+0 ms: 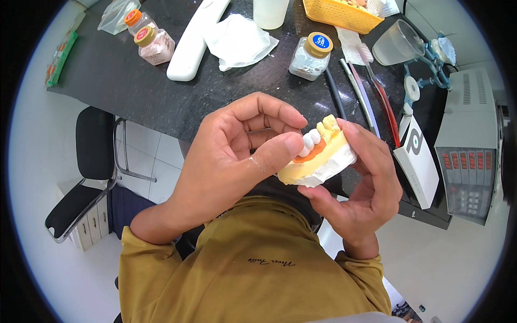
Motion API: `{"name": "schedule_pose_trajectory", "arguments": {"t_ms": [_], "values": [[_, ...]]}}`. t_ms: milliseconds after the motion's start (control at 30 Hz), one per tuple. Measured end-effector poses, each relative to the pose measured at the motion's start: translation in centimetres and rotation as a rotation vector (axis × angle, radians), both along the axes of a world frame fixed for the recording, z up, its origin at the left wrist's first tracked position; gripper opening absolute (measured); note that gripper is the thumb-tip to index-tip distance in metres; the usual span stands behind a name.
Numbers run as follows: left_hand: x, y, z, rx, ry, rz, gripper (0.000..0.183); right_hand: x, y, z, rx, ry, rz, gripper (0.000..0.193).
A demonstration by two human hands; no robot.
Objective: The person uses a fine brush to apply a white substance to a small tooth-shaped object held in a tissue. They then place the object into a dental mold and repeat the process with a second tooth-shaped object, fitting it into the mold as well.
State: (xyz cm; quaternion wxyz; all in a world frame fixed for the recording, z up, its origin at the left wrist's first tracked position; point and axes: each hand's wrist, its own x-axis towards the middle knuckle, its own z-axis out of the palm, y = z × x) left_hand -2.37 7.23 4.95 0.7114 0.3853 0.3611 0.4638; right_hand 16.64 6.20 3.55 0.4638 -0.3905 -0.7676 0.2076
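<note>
A dental plaster model (pixel 312 164), yellow above a white base, is held over my lap in my right hand (pixel 371 177), thumb below and fingers at its far end. Yellow plaster teeth (pixel 328 126) stand at that end. Beside them, a white dental bridge (pixel 309 142) of several joined crowns sits along an orange-pink gum strip (pixel 312 153). My left hand (pixel 242 137) is curled, its thumb and index fingertips at the near-left end of the bridge. White powder marks the left thumb. The contact of the index fingertip is partly hidden.
On the dark tabletop (pixel 237 91) stand powder jars (pixel 311 56), a white handpiece-like device (pixel 196 43), crumpled tissue (pixel 239 43) and a yellow basket (pixel 344 16). A red toothbrush (pixel 379 91), a cup (pixel 398 43), a blue articulator (pixel 431 64) and a furnace-like machine (pixel 466 145) are at right.
</note>
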Motion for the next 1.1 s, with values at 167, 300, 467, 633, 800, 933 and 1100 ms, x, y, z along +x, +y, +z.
{"name": "schedule_pose_trajectory", "arguments": {"t_ms": [167,300,467,633,800,933,1100], "values": [[-0.2,-0.19,0.48,-0.023,0.019,-0.011,0.03,-0.21,-0.2,0.36,-0.002,-0.008,0.024,0.069],[-0.33,-0.27,0.79,-0.048,0.038,-0.017,0.028,-0.29,-0.13,0.25,0.022,-0.012,0.041,0.068],[-0.41,-0.42,0.93,-0.08,0.017,-0.013,0.027,-0.4,-0.06,0.17,0.039,-0.019,0.051,0.068],[-0.46,-0.43,1.0,-0.082,0.0,-0.012,0.027,-0.52,-0.11,0.28,0.032,-0.015,0.04,0.069],[-0.41,-0.43,0.86,-0.072,-0.025,-0.007,0.028,-0.42,-0.07,0.32,0.016,-0.014,0.043,0.07],[-0.4,-0.4,0.96,-0.069,-0.022,-0.009,0.028,-0.46,-0.15,0.37,0.002,-0.007,0.033,0.071],[-0.43,-0.39,0.74,0.002,0.034,0.002,0.028,-0.51,-0.08,0.25,-0.001,0.005,0.028,0.071]]}}
